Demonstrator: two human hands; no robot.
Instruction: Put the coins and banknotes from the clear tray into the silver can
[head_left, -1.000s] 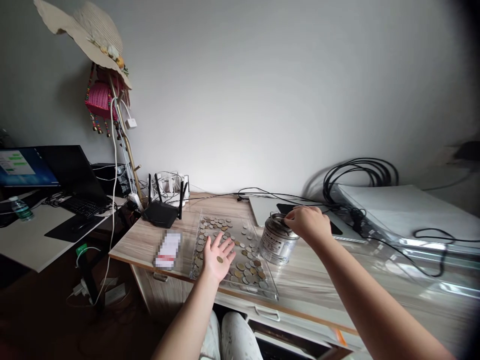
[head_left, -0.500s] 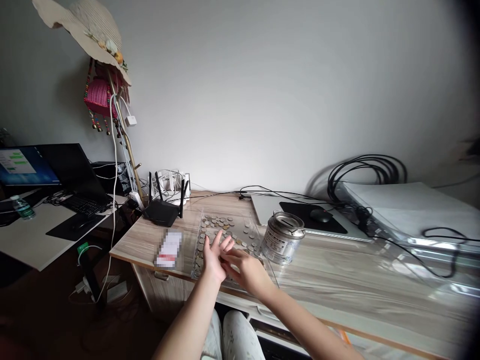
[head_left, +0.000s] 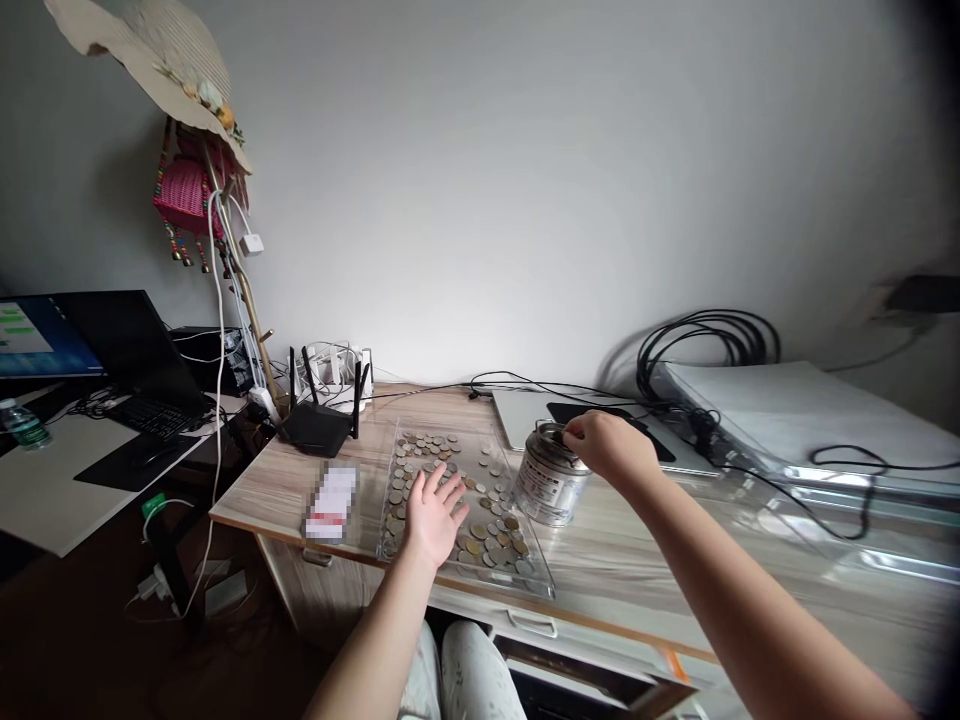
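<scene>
My left hand (head_left: 431, 515) lies palm up and open over a clear tray (head_left: 544, 585) strewn with several coins (head_left: 487, 525); its palm shows no coin. To the right of the tray stands a silver tin can (head_left: 547, 485) with a slotted lid. My right hand (head_left: 611, 447) reaches over the can's top with thumb and fingers pinched at the lid, apparently on a small coin that the fingertips mostly hide.
A black router (head_left: 315, 425) and a blurred card (head_left: 330, 500) sit left of the tray. Behind the can lie a silver laptop (head_left: 517, 415) and coiled black cables (head_left: 705, 340). A coat stand with a straw hat (head_left: 150, 50) and a second desk with a laptop (head_left: 112, 340) stand at left.
A coin lay in my left palm a second ago. My right hand came from the can to that palm, pinched there, and has gone back to the can's lid; the palm is now bare.
</scene>
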